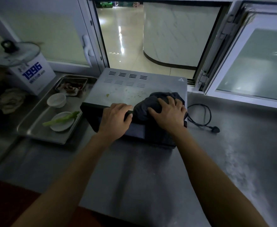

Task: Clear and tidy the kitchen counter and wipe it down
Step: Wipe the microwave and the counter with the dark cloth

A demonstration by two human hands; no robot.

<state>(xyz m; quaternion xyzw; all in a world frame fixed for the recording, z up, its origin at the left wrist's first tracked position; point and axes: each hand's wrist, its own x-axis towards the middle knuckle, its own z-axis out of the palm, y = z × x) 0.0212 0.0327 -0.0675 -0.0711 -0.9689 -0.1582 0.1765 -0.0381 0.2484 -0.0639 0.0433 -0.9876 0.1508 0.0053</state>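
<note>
mid frame: right hand (168, 110) fingers spread, pressing dark cloth (152, 104) on oven (134, 89) top; left hand (115, 118) curled over its front edge. risk: wiping knocks crumbs onto counter (232, 145), oven slides twd tray (41, 128).

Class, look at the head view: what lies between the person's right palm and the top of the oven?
A bunched dark cloth, pressed under the right hand on the oven top; the head view shows it.
</note>
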